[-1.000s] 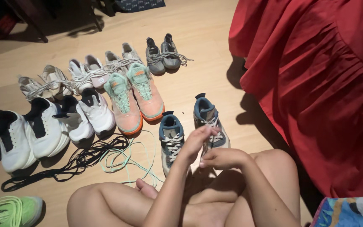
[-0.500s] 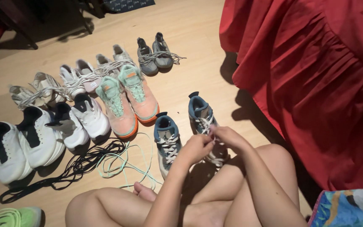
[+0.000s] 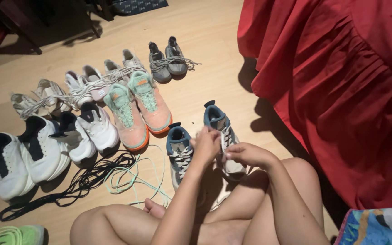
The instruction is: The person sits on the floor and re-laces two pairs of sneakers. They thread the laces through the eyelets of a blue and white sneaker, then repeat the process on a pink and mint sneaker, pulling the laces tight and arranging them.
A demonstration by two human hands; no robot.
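Both hands pinch the white lace (image 3: 223, 138) of the right blue-grey sneaker (image 3: 223, 136) on the floor: left hand (image 3: 206, 146) pulling up, right hand (image 3: 246, 154) just beside it. Its twin sneaker (image 3: 179, 152) sits left of them.
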